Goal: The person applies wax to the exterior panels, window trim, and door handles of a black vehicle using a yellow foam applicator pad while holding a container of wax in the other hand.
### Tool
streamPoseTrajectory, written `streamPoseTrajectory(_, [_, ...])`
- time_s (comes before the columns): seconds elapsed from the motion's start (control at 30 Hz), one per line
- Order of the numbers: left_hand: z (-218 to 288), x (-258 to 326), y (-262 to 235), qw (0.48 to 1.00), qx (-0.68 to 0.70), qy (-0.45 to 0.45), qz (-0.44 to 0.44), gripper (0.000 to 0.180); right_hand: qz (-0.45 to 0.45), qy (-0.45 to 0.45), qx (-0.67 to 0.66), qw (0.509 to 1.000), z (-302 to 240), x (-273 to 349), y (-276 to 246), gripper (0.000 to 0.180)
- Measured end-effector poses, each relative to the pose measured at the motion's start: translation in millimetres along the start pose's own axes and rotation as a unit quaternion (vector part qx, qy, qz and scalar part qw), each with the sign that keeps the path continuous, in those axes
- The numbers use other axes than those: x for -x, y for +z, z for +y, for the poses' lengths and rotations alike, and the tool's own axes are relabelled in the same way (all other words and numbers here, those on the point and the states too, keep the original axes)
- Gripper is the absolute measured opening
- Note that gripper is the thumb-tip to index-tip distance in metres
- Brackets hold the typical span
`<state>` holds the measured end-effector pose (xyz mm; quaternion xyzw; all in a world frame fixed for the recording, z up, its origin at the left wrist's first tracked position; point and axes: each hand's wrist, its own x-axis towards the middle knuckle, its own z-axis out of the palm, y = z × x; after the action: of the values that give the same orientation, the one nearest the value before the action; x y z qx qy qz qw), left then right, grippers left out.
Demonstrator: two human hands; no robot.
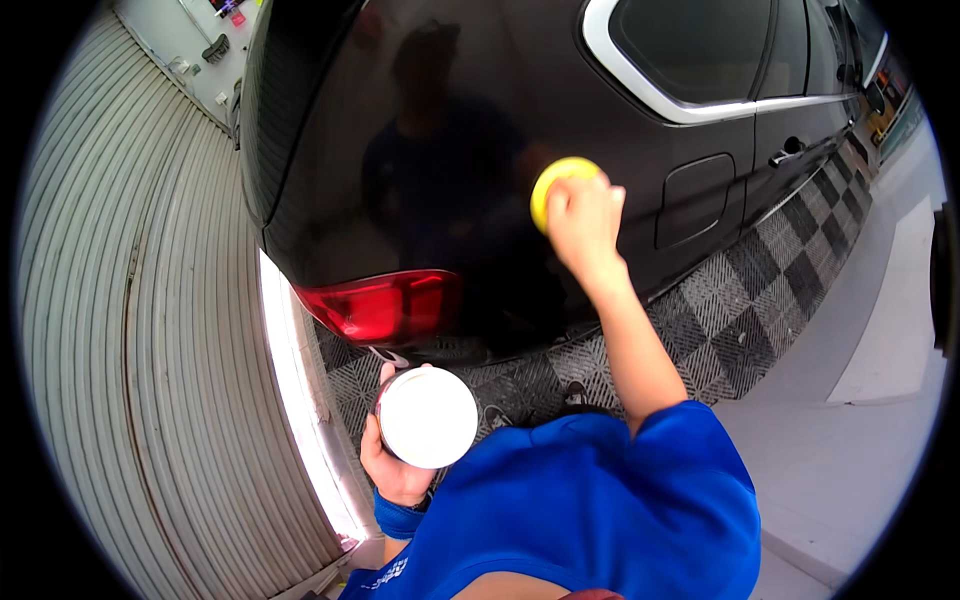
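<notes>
Head view, and I've got the dark car [330,200] across the top, red light [390,305] at its near corner. Below that, my left grip [397,478] is wrapped round the white tub [430,418]. Up and right, well apart from it, my right grip [585,222], nearer the panel, is closed on the round yellow pad [541,198], seemingly against the paint.

To the left of your right hand [587,225], the dark rear quarter panel [430,170] lies open down to the red taillight [400,307]. Chrome window trim [660,101] bounds the upper right; the fuel flap [696,200] sits to the right. The white-lidded tub [430,418] in your left hand [396,477] takes up room below the taillight. A ribbed shutter [150,300] walls off the far left.
</notes>
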<state>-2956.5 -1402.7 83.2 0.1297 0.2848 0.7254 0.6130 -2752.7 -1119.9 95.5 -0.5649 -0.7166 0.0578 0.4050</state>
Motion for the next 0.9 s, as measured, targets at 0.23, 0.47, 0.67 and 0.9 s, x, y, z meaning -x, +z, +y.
streamPoseTrajectory(0.23, [-3, 2, 2, 1.000, -0.015, -0.005, -0.016, 0.069, -0.014, -0.153, -0.001, 0.988, 3, 26, 3, 0.017])
streamPoseTrajectory(0.47, [-9, -4, 8, 0.999, -0.042, 0.000, 0.017, 0.072, 0.037, -0.171, 0.026, 0.984, 19, 16, -14, 0.013])
streamPoseTrajectory(0.67, [-20, -3, 21, 1.000, -0.022, 0.011, 0.015, 0.070, 0.121, -0.040, 0.065, 0.990, 74, -10, -39, 0.010])
streamPoseTrajectory(0.9, [-42, -8, 34, 1.000, -0.014, 0.009, -0.022, 0.071, 0.124, 0.027, 0.051, 0.991, 157, -26, -66, 0.016])
